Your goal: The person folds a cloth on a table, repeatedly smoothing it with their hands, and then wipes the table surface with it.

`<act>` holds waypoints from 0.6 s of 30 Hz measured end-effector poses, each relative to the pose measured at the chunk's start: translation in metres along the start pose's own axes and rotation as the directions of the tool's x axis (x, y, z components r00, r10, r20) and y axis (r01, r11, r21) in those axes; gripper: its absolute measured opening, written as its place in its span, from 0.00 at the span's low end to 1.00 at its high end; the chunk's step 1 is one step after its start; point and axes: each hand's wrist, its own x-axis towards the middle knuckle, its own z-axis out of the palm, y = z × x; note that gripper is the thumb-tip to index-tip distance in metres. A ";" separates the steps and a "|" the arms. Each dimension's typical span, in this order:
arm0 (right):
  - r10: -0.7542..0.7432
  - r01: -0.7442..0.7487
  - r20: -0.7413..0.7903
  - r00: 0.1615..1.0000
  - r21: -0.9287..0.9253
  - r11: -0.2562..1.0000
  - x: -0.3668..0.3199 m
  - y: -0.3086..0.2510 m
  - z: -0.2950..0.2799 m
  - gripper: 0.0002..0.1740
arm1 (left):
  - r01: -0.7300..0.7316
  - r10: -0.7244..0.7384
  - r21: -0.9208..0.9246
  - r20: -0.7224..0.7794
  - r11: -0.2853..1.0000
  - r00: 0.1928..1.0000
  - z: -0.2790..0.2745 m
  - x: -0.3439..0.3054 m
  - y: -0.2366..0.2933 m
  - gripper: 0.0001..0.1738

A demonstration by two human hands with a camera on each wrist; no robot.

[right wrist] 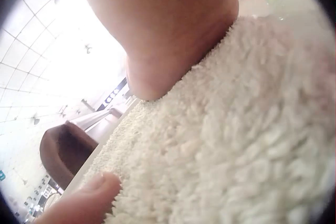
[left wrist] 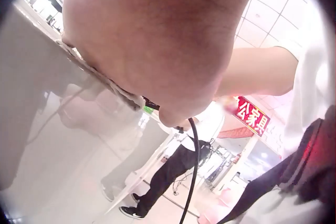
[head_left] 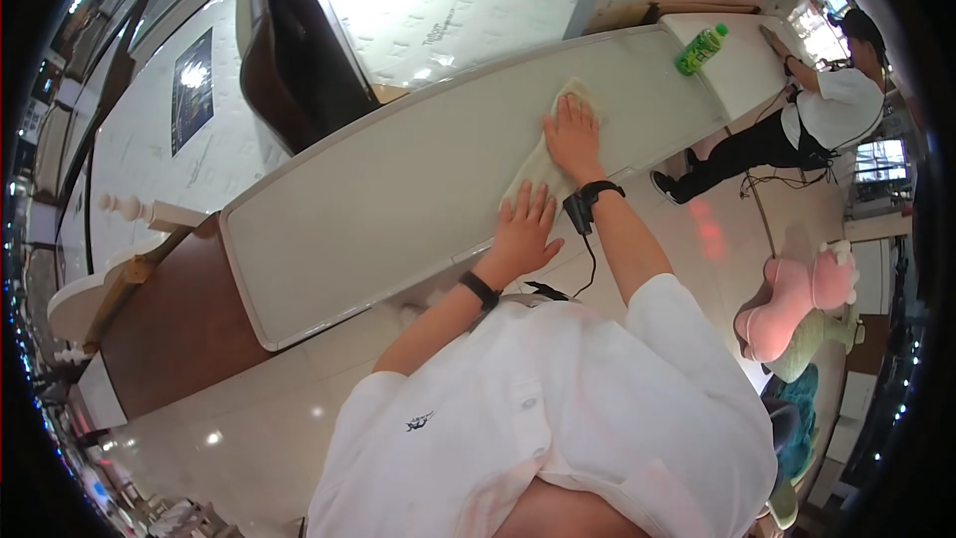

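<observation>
A cream towel [head_left: 535,167] with a fluffy pile lies on a long, pale glossy tabletop [head_left: 368,209]. Pressed flat on its far part is my right hand [head_left: 574,144], fingers straight and pointing away. My left hand [head_left: 523,236] rests at the towel's near end with fingers spread and thumb out to the side. The right wrist view is largely filled by the towel's nubbly pile [right wrist: 220,129], under the heel of the right hand [right wrist: 163,29]. In the left wrist view the left hand [left wrist: 147,40] hides most of the towel.
A green-labelled bottle [head_left: 701,50] stands by the tabletop's right end. Beyond it, a person in a white shirt [head_left: 836,110] leans on a white surface. Wrapped mattresses [head_left: 498,20] and a dark headboard [head_left: 299,70] lie behind. A pink plush toy [head_left: 797,304] is at right.
</observation>
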 end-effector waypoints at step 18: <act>-0.221 0.209 0.064 0.973 0.153 0.966 0.003 -0.204 0.030 0.37 | 0.260 -0.256 0.021 -0.114 0.966 0.960 -0.030 -0.108 -0.064 0.42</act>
